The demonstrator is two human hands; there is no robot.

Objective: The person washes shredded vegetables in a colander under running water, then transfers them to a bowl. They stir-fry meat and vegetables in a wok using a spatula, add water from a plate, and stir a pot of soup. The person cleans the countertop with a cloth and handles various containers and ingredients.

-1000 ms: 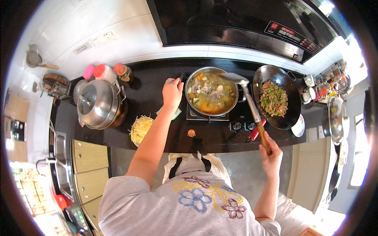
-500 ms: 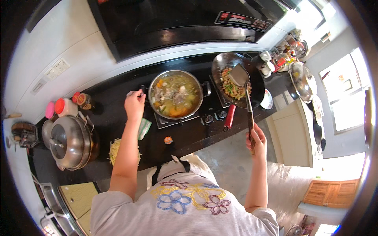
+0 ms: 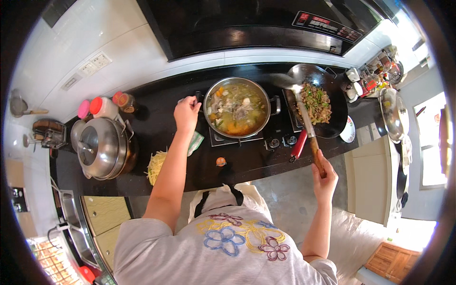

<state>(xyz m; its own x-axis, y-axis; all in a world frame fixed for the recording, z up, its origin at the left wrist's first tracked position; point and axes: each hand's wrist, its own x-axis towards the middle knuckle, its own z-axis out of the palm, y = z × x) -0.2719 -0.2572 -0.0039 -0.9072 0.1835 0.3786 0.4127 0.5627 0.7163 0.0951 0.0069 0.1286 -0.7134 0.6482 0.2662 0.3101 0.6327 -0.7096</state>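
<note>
Kitchen counter stuff off to the sides, pretty cluttered

Big shiny steel lidded pot (image 3: 102,148) sits on the black counter (image 3: 156,123) at the left, with a pile of pale shredded vegetable (image 3: 156,166) just beside it. Behind the pot there are three jars: a pink-lidded one (image 3: 83,109), a red-lidded white one (image 3: 100,107) and a smaller orange-capped one (image 3: 124,100). Black range hood (image 3: 247,21) hangs overhead, white wall sockets (image 3: 94,65) to its left. Far right end has a bunch of small condiment bottles (image 3: 368,80) and a white plate (image 3: 349,129). Steel sink (image 3: 71,216) shows at lower left.
</note>
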